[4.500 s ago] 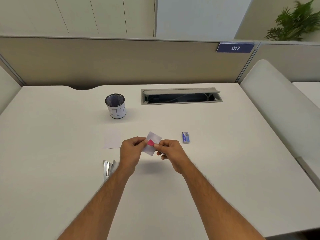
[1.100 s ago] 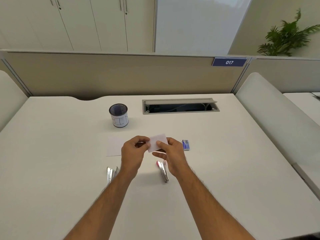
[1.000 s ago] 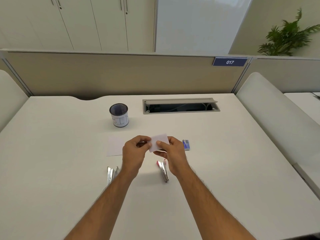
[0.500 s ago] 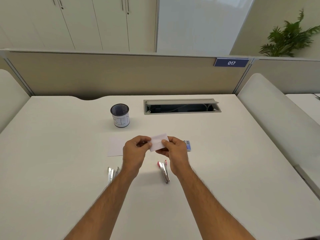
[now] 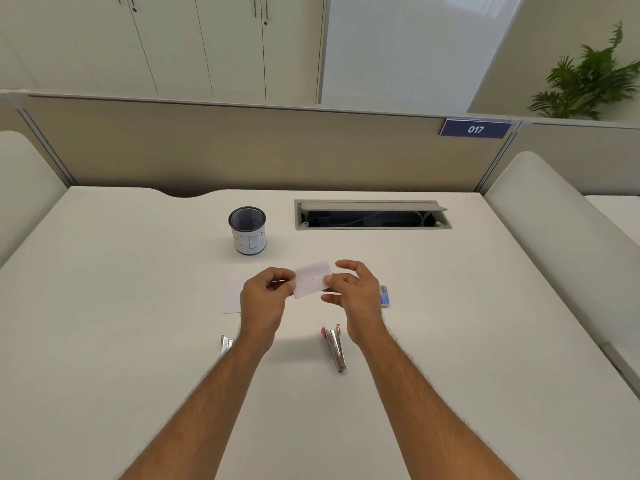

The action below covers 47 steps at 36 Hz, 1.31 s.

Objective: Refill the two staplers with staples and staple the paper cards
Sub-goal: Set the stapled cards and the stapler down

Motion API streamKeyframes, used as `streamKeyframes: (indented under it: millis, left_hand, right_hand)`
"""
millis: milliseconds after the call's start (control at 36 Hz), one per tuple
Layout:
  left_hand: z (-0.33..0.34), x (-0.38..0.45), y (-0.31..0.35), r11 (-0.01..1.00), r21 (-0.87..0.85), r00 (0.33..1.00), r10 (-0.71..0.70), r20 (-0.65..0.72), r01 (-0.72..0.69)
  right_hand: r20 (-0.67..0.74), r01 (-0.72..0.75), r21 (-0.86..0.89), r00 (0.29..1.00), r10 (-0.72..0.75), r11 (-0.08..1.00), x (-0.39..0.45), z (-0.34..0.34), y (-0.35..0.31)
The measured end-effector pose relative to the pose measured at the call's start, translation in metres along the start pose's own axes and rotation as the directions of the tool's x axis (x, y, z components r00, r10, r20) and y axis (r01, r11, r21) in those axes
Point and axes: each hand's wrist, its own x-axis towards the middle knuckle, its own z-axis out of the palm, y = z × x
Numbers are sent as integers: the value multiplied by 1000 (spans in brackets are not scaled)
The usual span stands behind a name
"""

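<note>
White card (image 5: 312,279), with a small dark mark that looks like a staple, is pinched by the left hand (image 5: 265,299); the right hand (image 5: 353,289) touches it with loosened fingers. Pink stapler (image 5: 334,346) lies at six o'clock, another card (image 5: 232,295) at nine, probably unstapled.

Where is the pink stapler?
The pink stapler lies on the desk between the two forearms, just below the right hand.
</note>
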Motion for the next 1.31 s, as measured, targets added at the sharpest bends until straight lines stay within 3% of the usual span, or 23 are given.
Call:
streamKeyframes:
  millis: [389,611,944,1111,1306]
  left_hand:
    - [-33,39,-6,991,122,996,-43,-78,52]
    - [-58,70,-10,985,123,981,-98,-167,120]
    - [-74,112,-4,974,156,978,-138,-154,162]
    - [-79,135,1,970,174,978,-143,-155,169]
    - [-85,150,-1,973,158,977,-140,-163,166]
  right_hand:
    - [-63,50,-279,996,-70,959,36,55,-5]
    - [-72,135,-352,983,-171,926,66,97,-9]
    - [-40,236,-394,961,-272,889,102,155,-15]
    - [83,325,-582,936,-343,746,125,182,-13]
    - [274,425,-842,867,-415,332,148,205,-5]
